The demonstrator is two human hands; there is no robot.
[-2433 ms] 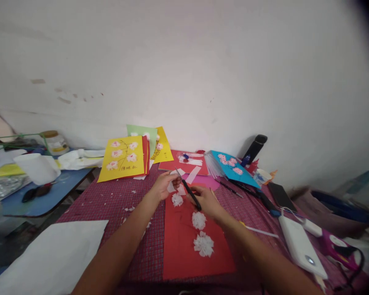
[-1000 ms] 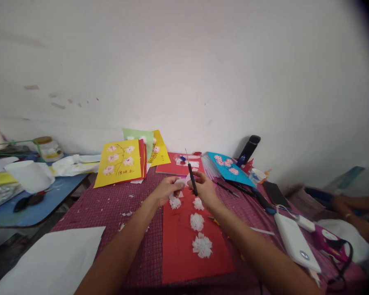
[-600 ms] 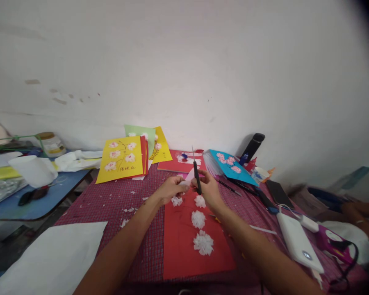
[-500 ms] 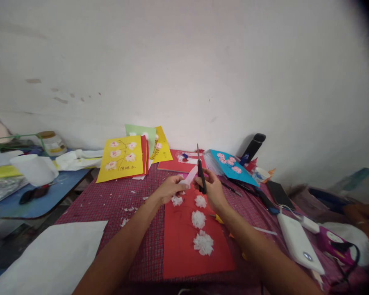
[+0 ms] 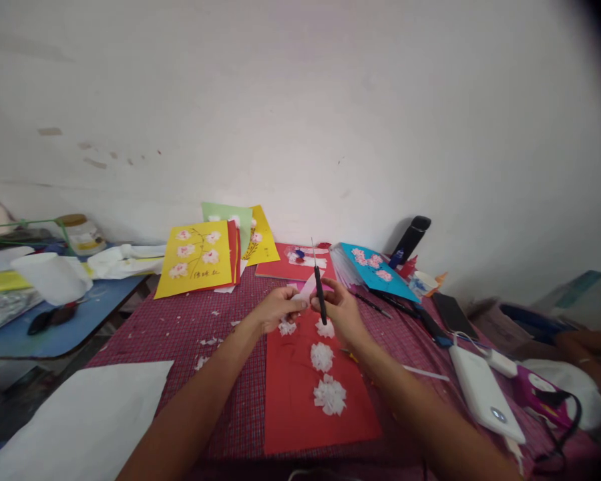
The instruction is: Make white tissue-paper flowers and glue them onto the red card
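Observation:
My left hand (image 5: 280, 308) pinches a pale pink strip of paper (image 5: 306, 288), which slants up to the right. In my right hand (image 5: 341, 308) is a pair of black-handled scissors (image 5: 320, 294), its blade pointing up and away beside the strip. Both hands hover over the far end of a red sheet of paper (image 5: 293, 401). White crumpled paper flowers sit on that sheet, among them a large one (image 5: 330, 395) near the front and another (image 5: 322, 357) behind it. My hands partly cover the sheet's far edge.
Finished-looking flower cards, a yellow one (image 5: 194, 257) and a blue one (image 5: 378, 270), lie toward the wall. A white sheet (image 5: 87, 414) is at front left. On the right are a white power bank (image 5: 485, 391) and another person's arm (image 5: 588, 354). Paper scraps dot the checked cloth (image 5: 180, 341).
The scissors have turned in my right hand, so they now appear edge-on and a little lower. My left hand keeps hold of the strip. The view has shifted slightly.

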